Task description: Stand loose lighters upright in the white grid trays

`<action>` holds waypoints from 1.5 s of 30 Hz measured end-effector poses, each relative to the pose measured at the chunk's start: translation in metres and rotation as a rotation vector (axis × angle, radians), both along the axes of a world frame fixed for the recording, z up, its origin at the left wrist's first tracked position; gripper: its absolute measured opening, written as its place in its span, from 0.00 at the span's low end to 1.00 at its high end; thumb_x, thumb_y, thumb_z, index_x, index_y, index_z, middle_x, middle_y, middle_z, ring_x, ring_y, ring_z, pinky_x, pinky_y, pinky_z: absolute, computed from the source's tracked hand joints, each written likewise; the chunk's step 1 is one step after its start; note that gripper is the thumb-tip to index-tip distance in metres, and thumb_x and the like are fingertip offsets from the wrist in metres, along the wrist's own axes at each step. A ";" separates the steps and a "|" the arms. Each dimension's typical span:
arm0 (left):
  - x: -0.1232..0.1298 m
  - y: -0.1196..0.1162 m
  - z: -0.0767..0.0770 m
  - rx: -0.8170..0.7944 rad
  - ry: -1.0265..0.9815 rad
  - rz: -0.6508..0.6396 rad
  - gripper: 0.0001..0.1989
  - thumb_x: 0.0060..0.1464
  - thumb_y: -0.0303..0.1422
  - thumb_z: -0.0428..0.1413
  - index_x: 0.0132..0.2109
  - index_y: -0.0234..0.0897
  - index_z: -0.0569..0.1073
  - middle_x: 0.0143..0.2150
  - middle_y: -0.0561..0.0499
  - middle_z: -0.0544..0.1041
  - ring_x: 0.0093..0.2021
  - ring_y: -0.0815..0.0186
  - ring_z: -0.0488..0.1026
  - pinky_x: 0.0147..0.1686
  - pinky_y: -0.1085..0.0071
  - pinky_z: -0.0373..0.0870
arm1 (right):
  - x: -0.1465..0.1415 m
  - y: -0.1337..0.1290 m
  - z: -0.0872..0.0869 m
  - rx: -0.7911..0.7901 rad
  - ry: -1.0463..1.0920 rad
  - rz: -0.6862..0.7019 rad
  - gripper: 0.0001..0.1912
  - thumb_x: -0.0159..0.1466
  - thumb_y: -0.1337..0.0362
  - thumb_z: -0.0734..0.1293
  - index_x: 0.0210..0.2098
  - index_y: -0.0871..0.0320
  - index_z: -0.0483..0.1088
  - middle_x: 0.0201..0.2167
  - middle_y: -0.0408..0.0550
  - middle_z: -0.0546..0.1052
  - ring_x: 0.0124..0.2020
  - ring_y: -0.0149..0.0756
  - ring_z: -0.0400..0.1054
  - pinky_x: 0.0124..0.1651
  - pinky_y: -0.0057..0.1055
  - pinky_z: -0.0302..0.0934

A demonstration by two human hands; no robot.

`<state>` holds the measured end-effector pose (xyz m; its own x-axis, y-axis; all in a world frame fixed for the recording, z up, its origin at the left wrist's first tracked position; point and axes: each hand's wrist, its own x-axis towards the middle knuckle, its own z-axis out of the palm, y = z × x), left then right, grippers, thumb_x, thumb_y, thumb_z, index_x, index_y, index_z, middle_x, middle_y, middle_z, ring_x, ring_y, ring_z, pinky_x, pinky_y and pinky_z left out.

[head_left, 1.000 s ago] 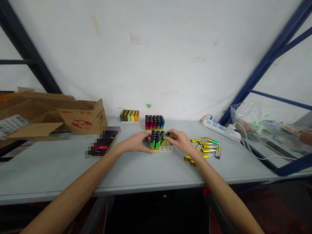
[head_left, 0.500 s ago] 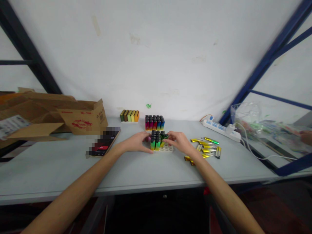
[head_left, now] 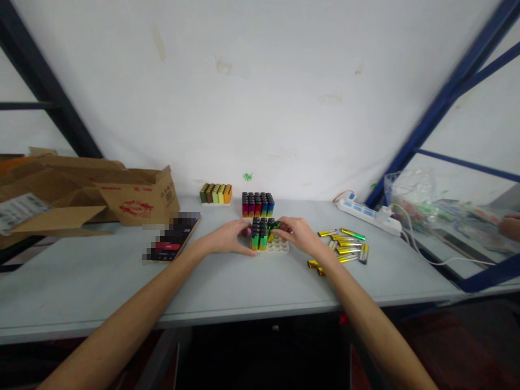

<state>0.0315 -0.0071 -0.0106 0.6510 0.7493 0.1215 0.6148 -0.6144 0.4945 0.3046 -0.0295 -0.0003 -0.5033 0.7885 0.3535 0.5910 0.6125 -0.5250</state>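
A white tray (head_left: 283,246) with round holes sits in the middle of the table, its left part filled with upright green-and-yellow lighters (head_left: 259,238) with black tops. My left hand (head_left: 232,237) curves around the tray's left end, thumb at the front corner and fingers behind, gripping it. Over the tray's back right, my right hand (head_left: 298,234) pinches a green lighter (head_left: 276,225) that tilts beside the standing ones. Fingers partly hide this lighter. Loose yellow and green lighters (head_left: 345,250) lie in a pile right of my right hand.
Behind stand a tray of purple, red and blue lighters (head_left: 258,205) and one of green-to-orange lighters (head_left: 216,194). A phone (head_left: 174,238) and open cardboard box (head_left: 140,197) are at left. To the right are a power strip (head_left: 368,215), cable, plastic bag (head_left: 410,195) and another person's hand (head_left: 509,226).
My right hand has shifted slightly, with the pinched lighter tilting a little further back over the tray. My left hand stays in place at the tray.
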 end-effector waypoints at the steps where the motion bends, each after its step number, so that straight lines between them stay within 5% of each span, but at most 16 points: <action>1: 0.000 0.000 0.000 0.001 -0.005 0.002 0.36 0.42 0.57 0.68 0.50 0.35 0.74 0.46 0.45 0.79 0.43 0.53 0.74 0.44 0.63 0.69 | -0.001 0.000 0.000 -0.002 -0.018 0.003 0.13 0.70 0.55 0.68 0.37 0.58 0.73 0.27 0.46 0.78 0.26 0.33 0.69 0.32 0.27 0.59; 6: 0.000 0.000 -0.001 0.009 -0.017 0.010 0.35 0.41 0.56 0.68 0.49 0.36 0.75 0.45 0.45 0.79 0.42 0.54 0.74 0.43 0.63 0.69 | -0.008 -0.001 -0.004 0.017 -0.099 -0.051 0.08 0.68 0.62 0.71 0.34 0.60 0.74 0.29 0.47 0.79 0.27 0.32 0.68 0.33 0.26 0.57; 14: -0.001 0.000 0.000 0.013 0.003 0.016 0.35 0.41 0.58 0.67 0.47 0.36 0.74 0.44 0.45 0.78 0.42 0.54 0.74 0.43 0.63 0.70 | 0.004 -0.003 -0.005 -0.030 -0.131 -0.016 0.16 0.68 0.52 0.70 0.32 0.59 0.76 0.28 0.47 0.79 0.27 0.33 0.69 0.32 0.27 0.58; 20: -0.001 0.000 0.001 -0.007 0.016 0.027 0.37 0.41 0.59 0.67 0.49 0.35 0.73 0.46 0.44 0.78 0.43 0.53 0.75 0.44 0.63 0.71 | 0.093 -0.008 0.002 0.087 -0.126 -0.233 0.10 0.69 0.59 0.67 0.38 0.58 0.78 0.34 0.50 0.82 0.34 0.38 0.74 0.40 0.32 0.66; 26: -0.001 0.000 0.002 0.006 0.013 0.025 0.35 0.41 0.60 0.66 0.46 0.37 0.74 0.44 0.45 0.78 0.42 0.53 0.75 0.43 0.63 0.70 | 0.213 -0.012 -0.018 0.069 -0.254 -0.575 0.14 0.67 0.59 0.65 0.42 0.58 0.80 0.43 0.57 0.83 0.42 0.48 0.78 0.48 0.42 0.71; 30: -0.001 0.000 0.001 -0.017 -0.020 0.015 0.38 0.40 0.59 0.67 0.51 0.36 0.74 0.46 0.44 0.79 0.42 0.53 0.75 0.43 0.63 0.71 | 0.246 -0.006 -0.031 0.033 -0.324 -0.592 0.16 0.64 0.55 0.67 0.42 0.58 0.81 0.46 0.59 0.83 0.48 0.52 0.78 0.54 0.44 0.70; 37: -0.002 0.001 0.001 -0.010 0.012 0.032 0.37 0.40 0.60 0.66 0.47 0.36 0.74 0.45 0.44 0.78 0.42 0.53 0.75 0.43 0.62 0.71 | 0.252 0.014 -0.029 -0.144 -0.188 -0.555 0.23 0.56 0.43 0.72 0.35 0.58 0.78 0.37 0.56 0.83 0.37 0.48 0.77 0.45 0.42 0.71; 42: -0.002 0.000 0.001 -0.002 -0.002 0.038 0.37 0.39 0.60 0.67 0.48 0.36 0.74 0.44 0.44 0.78 0.42 0.52 0.75 0.43 0.62 0.71 | 0.223 0.009 -0.020 -0.196 0.381 -0.556 0.32 0.49 0.37 0.76 0.37 0.57 0.74 0.37 0.51 0.78 0.29 0.37 0.72 0.34 0.36 0.69; 45: -0.002 -0.001 0.002 -0.007 -0.004 0.038 0.36 0.40 0.60 0.67 0.47 0.36 0.75 0.43 0.45 0.78 0.41 0.53 0.75 0.42 0.62 0.71 | 0.189 0.007 -0.014 -0.218 0.674 -0.474 0.28 0.49 0.42 0.79 0.38 0.57 0.75 0.30 0.43 0.74 0.28 0.31 0.67 0.35 0.31 0.67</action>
